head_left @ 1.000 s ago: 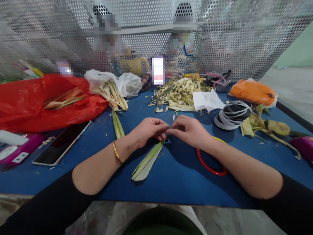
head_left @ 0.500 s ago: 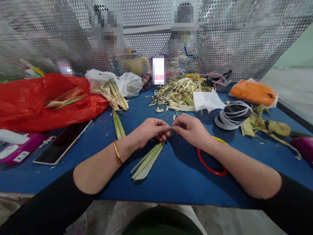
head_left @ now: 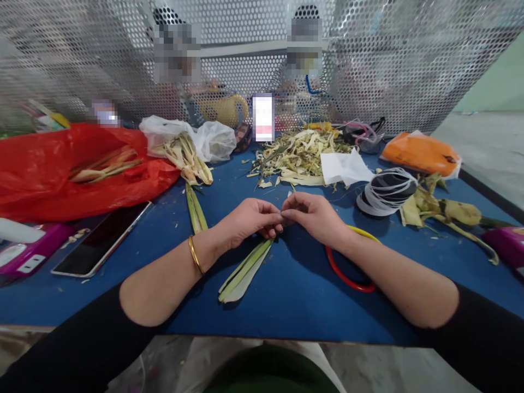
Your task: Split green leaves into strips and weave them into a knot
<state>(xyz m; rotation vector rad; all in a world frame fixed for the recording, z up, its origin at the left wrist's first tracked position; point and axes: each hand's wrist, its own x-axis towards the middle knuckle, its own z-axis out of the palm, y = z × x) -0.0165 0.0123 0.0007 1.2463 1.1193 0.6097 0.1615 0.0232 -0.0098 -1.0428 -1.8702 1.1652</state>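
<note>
Left hand [head_left: 248,222] pinches top of leaf strips [head_left: 245,270]; lower ends splay loose over blue table [head_left: 303,305]. Right hand [head_left: 317,217] meets it, thumb and finger narrow; whether anything sits between, cannot tell. Bundle looks partway worked: top gathered, bottom free. Scrap pile [head_left: 303,155] suggests much stripping already done. Green leaf [head_left: 195,210] near left wrist, dry husks [head_left: 188,158] lie unheld; amount left unclear.
</note>
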